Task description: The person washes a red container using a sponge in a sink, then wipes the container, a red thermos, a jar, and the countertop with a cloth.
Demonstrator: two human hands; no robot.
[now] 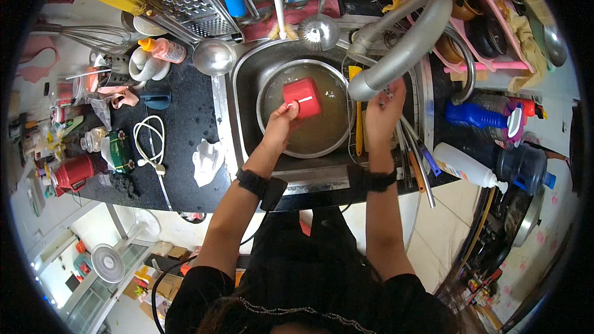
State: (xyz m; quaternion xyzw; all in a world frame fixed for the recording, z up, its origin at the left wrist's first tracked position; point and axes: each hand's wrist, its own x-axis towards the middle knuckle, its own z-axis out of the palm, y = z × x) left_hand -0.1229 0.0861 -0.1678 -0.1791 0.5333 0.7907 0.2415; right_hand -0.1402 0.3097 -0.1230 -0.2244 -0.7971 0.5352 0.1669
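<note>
My left hand (280, 123) grips a red plastic container (301, 90) by its near edge, with a thin white strip across it. It is above a round metal basin (320, 152) of cloudy water, which stands in the sink (248, 79). To the right, my right hand (383, 123) is beside the grey faucet spout (406, 48). Its fingers curl near a small speckled thing (386, 96), partly hidden by the spout; whether they hold it is unclear. A yellow-handled utensil (358, 125) lies between the basin and my right hand.
Several long-handled utensils (415, 162) stick out over the sink's right front edge. A white pump bottle (464, 164) lies to the right. On the left counter are a crumpled white tissue (207, 162) and a white cable (151, 144). Ladles (214, 57) and a grater (197, 7) line the back.
</note>
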